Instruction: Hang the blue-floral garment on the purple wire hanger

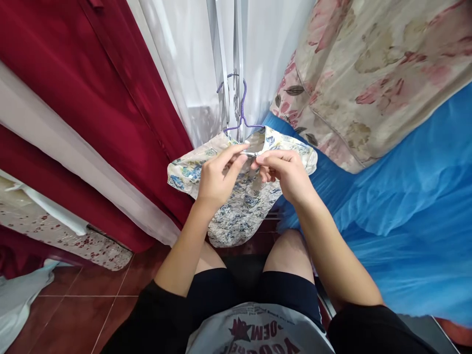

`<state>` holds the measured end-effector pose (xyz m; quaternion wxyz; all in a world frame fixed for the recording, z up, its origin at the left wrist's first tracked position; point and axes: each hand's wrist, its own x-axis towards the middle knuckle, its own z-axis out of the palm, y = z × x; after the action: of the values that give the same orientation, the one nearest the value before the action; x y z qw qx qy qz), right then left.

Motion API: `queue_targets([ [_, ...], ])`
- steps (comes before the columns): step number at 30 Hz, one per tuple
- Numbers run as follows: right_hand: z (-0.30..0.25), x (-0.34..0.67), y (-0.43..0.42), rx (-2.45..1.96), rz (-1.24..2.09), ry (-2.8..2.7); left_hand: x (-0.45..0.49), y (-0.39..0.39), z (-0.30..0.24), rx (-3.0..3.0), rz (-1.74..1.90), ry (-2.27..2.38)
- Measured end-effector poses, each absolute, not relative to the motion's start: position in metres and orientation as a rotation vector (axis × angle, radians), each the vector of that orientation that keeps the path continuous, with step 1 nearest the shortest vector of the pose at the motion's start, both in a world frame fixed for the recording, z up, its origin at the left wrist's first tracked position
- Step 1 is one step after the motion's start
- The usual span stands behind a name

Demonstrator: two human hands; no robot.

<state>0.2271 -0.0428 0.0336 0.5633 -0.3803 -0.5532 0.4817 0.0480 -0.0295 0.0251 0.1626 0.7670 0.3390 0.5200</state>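
Observation:
A white floral blouse (239, 211) with blue flowers hangs in front of me on a purple hanger (243, 112). My left hand (220, 172) pinches the left side of the blouse's neckline between thumb and fingers. Close beside it, my right hand (282, 167) pinches the neckline's edge from the right. Between the two sets of fingertips runs a short, pale stretch of the collar edge, with a tiny detail too small to name. Both hands partly hide the front of the neck opening.
Red curtains (121, 73) hang at the left, white curtains (191, 54) behind the hanger. To the right are a beige floral cloth (372, 73) and blue tulle fabric (398, 216). Metal strips (238, 44) run down to the hanger hook. Red tiles (84, 309) cover the floor.

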Motion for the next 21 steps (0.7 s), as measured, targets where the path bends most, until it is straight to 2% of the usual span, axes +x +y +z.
queue_targets([
  [6, 0.007, 0.222, -0.02, -0.859, 1.135, -1.3, 0.07, -0.026, 0.037, 2.409, 1.627, 1.025],
  [11, -0.027, 0.218, -0.019, -0.977, 1.103, -1.271, 0.051, -0.001, 0.047, 2.168, 1.903, 1.121],
  [15, -0.044, 0.223, -0.037, -0.946, 1.129, -1.283, -0.003, 0.04, 0.038, 1.734, 1.997, 1.12],
  [21, -0.056, 0.208, -0.054, -0.944, 1.274, -1.266, -0.066, 0.064, -0.01, 0.492, 1.651, 0.902],
])
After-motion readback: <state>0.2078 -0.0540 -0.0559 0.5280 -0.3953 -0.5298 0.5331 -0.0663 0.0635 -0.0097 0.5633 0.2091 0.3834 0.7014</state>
